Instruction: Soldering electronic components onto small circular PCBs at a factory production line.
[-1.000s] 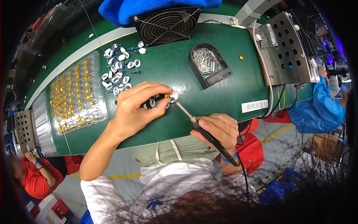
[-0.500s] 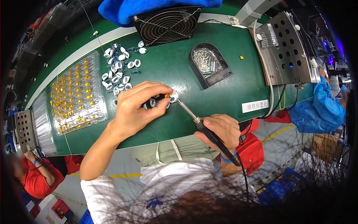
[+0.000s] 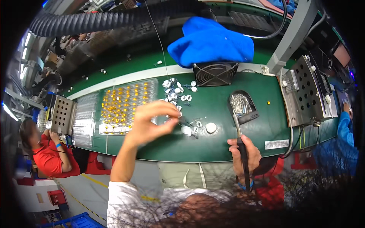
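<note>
In my right hand (image 3: 245,155) is a soldering iron (image 3: 243,152), gripped by its dark handle. Its metal tip lies at the left edge of a black holder (image 3: 254,117) filled with silvery metal coils. Off to the left, my left hand (image 3: 152,123) is raised over the bench with thumb and forefinger pinched together. Whatever sits between those fingertips is too small to make out; dark strands show beside them. Just right of the left hand lie a white piece (image 3: 186,131) and a round white piece (image 3: 211,128). Small white shells (image 3: 176,90) with dark wires are heaped beyond it.
A clear tray (image 3: 154,85) of yellow-wrapped parts lies left of the shells. Behind them stands a black fan (image 3: 215,74) with a blue cloth (image 3: 213,43) over it. A perforated metal box (image 3: 304,87) occupies the right end. A person in red (image 3: 53,155) sits far left.
My right hand has drawn the soldering iron away from my left fingertips, rightward to the black holder. The left hand is still pinched. The whole view has shifted, showing more of the far side.
</note>
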`<state>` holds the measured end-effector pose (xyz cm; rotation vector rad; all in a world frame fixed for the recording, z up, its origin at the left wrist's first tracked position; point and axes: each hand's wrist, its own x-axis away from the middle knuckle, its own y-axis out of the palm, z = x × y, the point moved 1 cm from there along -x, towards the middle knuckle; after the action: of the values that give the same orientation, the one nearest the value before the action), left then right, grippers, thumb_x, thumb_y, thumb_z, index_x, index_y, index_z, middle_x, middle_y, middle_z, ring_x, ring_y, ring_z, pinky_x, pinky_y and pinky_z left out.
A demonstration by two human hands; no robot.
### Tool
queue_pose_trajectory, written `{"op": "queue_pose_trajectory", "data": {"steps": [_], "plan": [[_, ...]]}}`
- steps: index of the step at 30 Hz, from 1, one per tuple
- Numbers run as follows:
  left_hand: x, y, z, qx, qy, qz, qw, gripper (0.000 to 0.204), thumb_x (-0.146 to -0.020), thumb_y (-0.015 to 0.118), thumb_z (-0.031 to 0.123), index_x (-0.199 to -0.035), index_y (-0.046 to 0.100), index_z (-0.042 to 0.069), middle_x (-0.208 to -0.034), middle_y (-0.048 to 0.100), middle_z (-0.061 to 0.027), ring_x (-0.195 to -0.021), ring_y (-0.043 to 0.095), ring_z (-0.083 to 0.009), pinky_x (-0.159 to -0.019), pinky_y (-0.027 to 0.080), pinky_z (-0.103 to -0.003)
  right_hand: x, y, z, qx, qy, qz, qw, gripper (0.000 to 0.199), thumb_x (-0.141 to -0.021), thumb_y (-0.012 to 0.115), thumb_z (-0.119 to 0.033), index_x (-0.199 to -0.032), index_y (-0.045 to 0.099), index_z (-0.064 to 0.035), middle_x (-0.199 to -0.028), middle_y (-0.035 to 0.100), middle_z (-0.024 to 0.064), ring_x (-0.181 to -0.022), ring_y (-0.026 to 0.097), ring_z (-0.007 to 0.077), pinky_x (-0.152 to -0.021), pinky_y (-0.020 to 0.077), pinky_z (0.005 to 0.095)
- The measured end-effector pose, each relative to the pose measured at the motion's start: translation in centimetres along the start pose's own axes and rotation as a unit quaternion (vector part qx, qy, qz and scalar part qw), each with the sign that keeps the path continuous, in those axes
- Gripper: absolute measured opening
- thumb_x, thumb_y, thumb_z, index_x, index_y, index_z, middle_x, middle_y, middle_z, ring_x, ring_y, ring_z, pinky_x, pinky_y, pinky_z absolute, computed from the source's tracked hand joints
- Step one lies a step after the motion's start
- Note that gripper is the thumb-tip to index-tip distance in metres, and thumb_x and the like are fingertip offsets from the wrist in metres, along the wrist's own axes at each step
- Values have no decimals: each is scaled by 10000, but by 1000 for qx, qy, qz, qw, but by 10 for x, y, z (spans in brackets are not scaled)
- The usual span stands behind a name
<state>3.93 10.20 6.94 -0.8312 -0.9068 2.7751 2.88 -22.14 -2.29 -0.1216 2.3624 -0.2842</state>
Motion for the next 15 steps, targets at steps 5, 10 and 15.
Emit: {"op": "queue_pose_trajectory", "data": {"steps": [5, 10, 15], "plan": [[-23, -72, -66, -127, -147, 106, 975, 199, -897, 735, -31, -1094, 746, -11, -1042, 767, -83, -980, 736, -168, -892, 599, -312, -4, -2, 2, 24, -56, 10, 998, 452, -923, 812, -110, -1292, 612, 58, -851, 769, 165, -674, 746, 233, -651, 592, 319], [-59, -94, -180, -338, -128, 95, 927, 285, -877, 806, 177, -1106, 759, 14, -1079, 774, -172, -996, 762, -296, -899, 591, -388, -1, 2, 3, 41, 2, -15, 999, 434, -937, 785, -97, -1306, 615, 57, -845, 774, 162, -686, 748, 227, -656, 586, 312], [-105, -61, -222, -289, -274, -14, 917, 348, -794, 841, 355, -904, 785, 29, -890, 778, -180, -879, 764, -355, -838, 593, -442, 6, 7, -1, 48, 57, -17, 997, 428, -995, 732, -143, -1346, 593, 56, -885, 778, 166, -692, 735, 209, -660, 584, 302]]}}
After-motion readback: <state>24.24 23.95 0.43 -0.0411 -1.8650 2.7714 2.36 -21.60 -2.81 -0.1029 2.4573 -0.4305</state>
